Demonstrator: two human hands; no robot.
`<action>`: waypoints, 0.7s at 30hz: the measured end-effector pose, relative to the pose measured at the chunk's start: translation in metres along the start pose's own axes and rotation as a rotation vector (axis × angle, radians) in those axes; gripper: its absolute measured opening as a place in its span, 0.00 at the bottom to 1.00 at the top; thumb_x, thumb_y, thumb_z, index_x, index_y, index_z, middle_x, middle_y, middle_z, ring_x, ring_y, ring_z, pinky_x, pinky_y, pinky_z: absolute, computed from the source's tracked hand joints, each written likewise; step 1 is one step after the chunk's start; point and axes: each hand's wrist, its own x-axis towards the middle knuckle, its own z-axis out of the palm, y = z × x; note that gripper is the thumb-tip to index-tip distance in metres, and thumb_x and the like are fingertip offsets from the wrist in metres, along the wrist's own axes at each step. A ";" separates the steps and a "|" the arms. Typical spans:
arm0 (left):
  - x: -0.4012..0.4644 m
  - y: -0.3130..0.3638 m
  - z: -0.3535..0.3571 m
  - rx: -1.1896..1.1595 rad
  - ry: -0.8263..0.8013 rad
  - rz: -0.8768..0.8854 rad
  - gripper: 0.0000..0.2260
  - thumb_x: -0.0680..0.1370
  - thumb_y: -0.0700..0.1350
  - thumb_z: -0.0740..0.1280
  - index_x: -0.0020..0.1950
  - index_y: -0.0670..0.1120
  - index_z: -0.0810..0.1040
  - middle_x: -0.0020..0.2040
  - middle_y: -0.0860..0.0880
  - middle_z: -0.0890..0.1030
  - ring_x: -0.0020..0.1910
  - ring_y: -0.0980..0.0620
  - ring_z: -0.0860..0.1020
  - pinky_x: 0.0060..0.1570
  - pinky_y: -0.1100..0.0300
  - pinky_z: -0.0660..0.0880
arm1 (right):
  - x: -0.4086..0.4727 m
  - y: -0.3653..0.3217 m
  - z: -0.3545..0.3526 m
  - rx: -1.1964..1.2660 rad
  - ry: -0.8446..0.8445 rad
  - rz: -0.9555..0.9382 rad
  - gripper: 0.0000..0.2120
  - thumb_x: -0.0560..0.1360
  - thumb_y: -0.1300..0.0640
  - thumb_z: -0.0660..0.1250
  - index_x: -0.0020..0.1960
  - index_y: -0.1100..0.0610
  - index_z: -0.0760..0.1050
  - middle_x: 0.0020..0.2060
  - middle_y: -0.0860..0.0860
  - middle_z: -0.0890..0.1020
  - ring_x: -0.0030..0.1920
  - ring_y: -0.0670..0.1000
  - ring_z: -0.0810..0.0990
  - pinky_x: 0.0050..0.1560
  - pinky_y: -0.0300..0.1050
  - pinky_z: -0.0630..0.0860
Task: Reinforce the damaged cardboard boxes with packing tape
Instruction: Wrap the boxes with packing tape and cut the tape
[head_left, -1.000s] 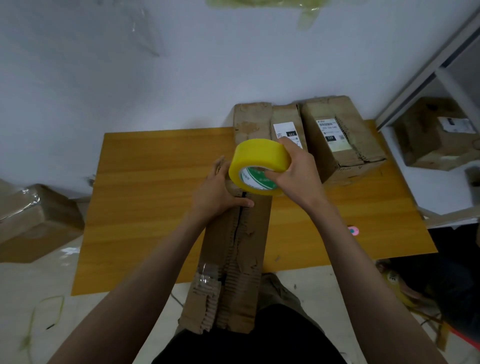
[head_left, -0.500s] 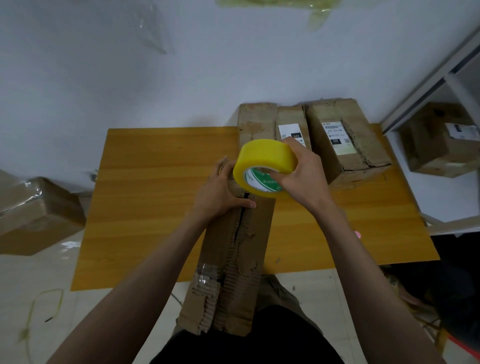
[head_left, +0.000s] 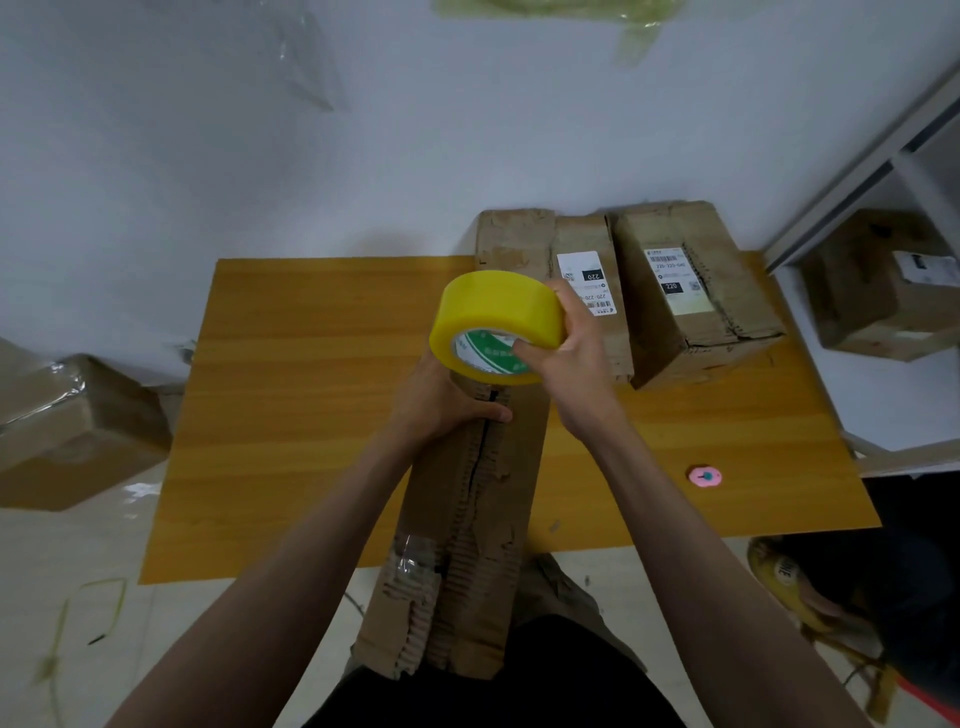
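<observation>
Head view: long torn box (head_left: 467, 519) lying lengthwise on wooden table (head_left: 311, 415), near end hanging off table edge toward body, split seam running down its top. Left hand (head_left: 441, 405) gripping box top left of seam, thumb curled across onto seam. Right hand (head_left: 566, 353) clamped on yellow tape roll (head_left: 493, 322), thumb inside core, fingers over outer rim, roll held just above box, beyond left hand. Two labelled boxes (head_left: 675, 296) at table's far right. Pink round object (head_left: 705, 475) right of torn box. Likely handling: cardboard light, soft, crumpled, flaps prone to spreading; best pinned beside seam. Roll stiff, slick outside; core grip secure.
</observation>
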 end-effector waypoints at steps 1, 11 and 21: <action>0.000 -0.001 0.000 -0.053 0.000 0.008 0.56 0.53 0.71 0.80 0.76 0.50 0.67 0.72 0.51 0.73 0.70 0.49 0.73 0.65 0.45 0.75 | 0.002 0.000 0.002 0.037 0.005 0.013 0.21 0.74 0.68 0.71 0.60 0.49 0.74 0.50 0.50 0.79 0.52 0.48 0.81 0.52 0.55 0.82; -0.020 0.028 -0.044 -0.395 0.115 0.249 0.44 0.68 0.49 0.82 0.79 0.51 0.62 0.75 0.53 0.68 0.72 0.55 0.71 0.65 0.57 0.75 | 0.017 0.024 -0.003 0.140 -0.030 0.164 0.28 0.77 0.65 0.72 0.72 0.49 0.68 0.66 0.53 0.74 0.66 0.53 0.77 0.62 0.56 0.80; -0.011 0.061 -0.056 -0.527 0.198 0.172 0.10 0.78 0.40 0.72 0.55 0.50 0.74 0.48 0.51 0.79 0.45 0.57 0.80 0.41 0.62 0.77 | -0.010 0.053 0.001 0.224 0.055 0.051 0.31 0.78 0.34 0.62 0.73 0.53 0.70 0.67 0.54 0.76 0.68 0.52 0.76 0.65 0.55 0.77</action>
